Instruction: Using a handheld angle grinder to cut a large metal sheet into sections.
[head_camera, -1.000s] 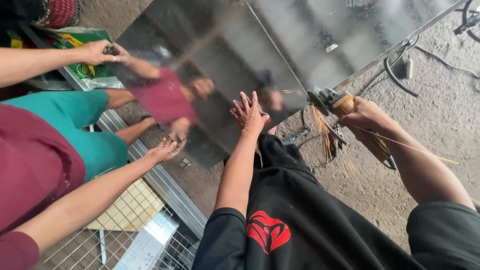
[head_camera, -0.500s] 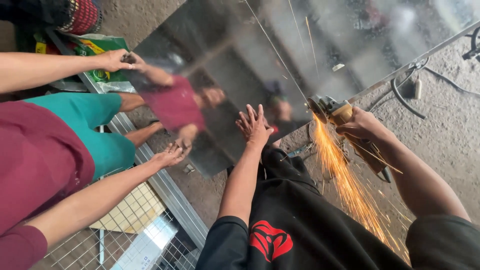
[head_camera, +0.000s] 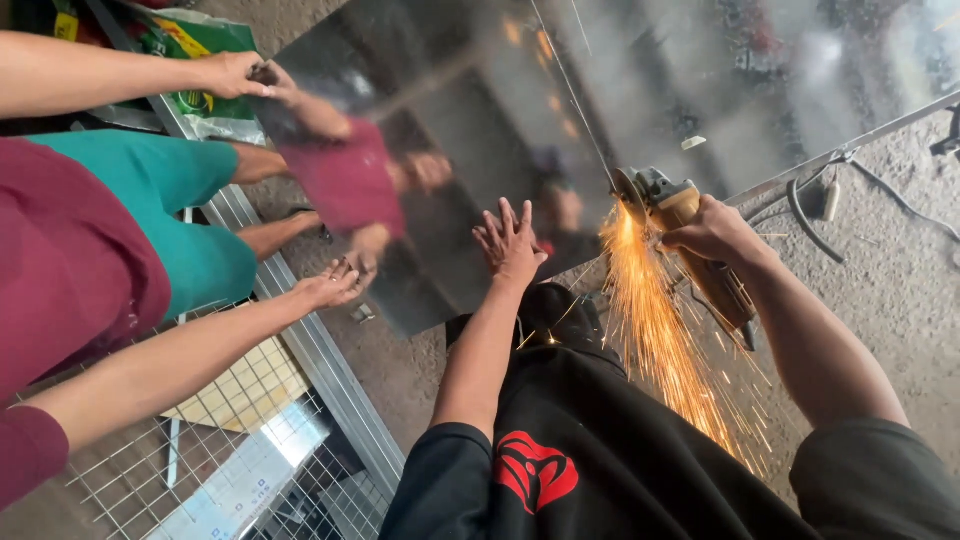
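Head view: the right hand (head_camera: 712, 232) grips the angle grinder (head_camera: 690, 240), its disc cutting the edge of the shiny metal sheet (head_camera: 520, 110) and throwing sparks (head_camera: 660, 340). The left hand (head_camera: 510, 243) presses flat, fingers spread, on the sheet while a co-worker's hands (head_camera: 330, 284) steady its far edge. Judged mid-cut; continuing calls for steady pressure along the marked line.

Glossy mirror-smooth metal sheet (head_camera: 480, 130), angle grinder (head_camera: 690, 240) w/ matt yellowish plastic body & metal disc, rough gritty concrete floor (head_camera: 890, 260), thin wire mesh (head_camera: 130, 470), matt black cloth shirt (head_camera: 620, 450)
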